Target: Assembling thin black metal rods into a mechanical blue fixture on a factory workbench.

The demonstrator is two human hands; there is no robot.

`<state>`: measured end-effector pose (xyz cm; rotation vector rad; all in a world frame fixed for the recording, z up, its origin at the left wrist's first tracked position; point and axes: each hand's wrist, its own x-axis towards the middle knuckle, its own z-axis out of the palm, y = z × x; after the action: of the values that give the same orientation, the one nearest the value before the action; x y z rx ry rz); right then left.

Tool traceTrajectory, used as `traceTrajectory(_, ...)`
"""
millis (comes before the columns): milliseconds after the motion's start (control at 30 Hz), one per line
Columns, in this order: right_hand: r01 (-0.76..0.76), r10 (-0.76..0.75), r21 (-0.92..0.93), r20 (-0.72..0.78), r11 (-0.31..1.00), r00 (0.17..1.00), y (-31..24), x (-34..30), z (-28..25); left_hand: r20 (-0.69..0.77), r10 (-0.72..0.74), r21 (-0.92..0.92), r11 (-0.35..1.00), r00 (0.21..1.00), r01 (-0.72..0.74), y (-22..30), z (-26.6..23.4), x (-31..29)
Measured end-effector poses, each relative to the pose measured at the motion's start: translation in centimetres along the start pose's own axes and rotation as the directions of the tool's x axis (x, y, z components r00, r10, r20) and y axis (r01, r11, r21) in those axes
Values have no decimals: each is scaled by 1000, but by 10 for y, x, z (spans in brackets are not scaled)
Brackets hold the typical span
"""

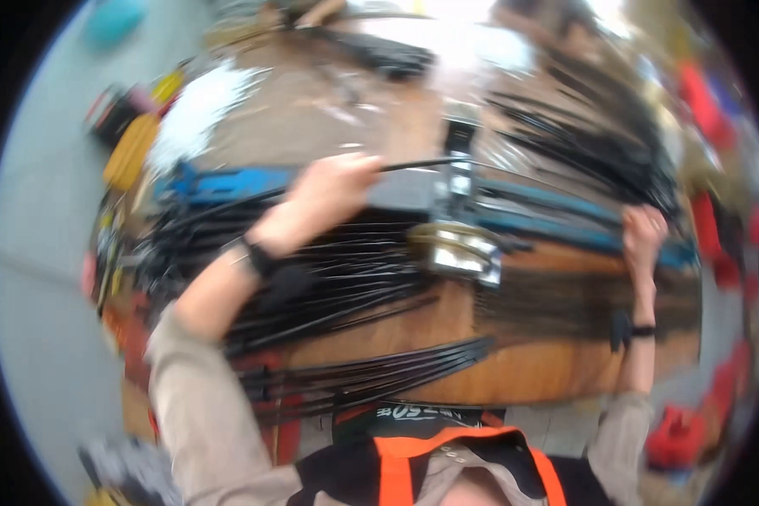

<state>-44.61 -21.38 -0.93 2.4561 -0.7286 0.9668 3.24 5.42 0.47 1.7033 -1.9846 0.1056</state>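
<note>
The picture is blurred by motion. My left hand (329, 190) is closed around a thin black rod (422, 164) that runs to the right toward a metal machine (455, 240) in the middle of the wooden workbench (531, 371). My right hand (643, 234) is closed on the near end of a bundle of black rods (590, 143) at the bench's right side. Loose black rods (354, 287) lie spread under my left forearm. Another bunch of rods (371, 371) lies at the bench's near edge.
A blue rail (228, 181) crosses the bench behind the machine. White material (198, 110) lies at the back left, with yellow and red things (131, 152) beside it. Red objects (717, 110) stand along the right and at the lower right (675, 434). Grey floor (42, 253) is at left.
</note>
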Motion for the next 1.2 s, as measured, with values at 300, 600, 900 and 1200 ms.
traceTrajectory(300, -192, 181, 88, 115, 977, 977, 32, -45, 24, 72, -186, 59, 981, 980, 182, 17, 3, 10)
traceTrajectory(600, -217, 199, 143, 128, 966, 972, 47, -50, 29, 150, -163, 88, 985, 975, 151, 15, -5, 14)
traceTrajectory(900, -173, 122, 240, 211, 955, 970, -24, -5, 25, 56, -217, 82, 974, 974, 213, -24, -48, -38)
traceTrajectory(1200, -115, 57, 321, 184, 940, 981, -74, 22, 42, -118, -64, 207, 974, 991, 88, -24, -85, -15)
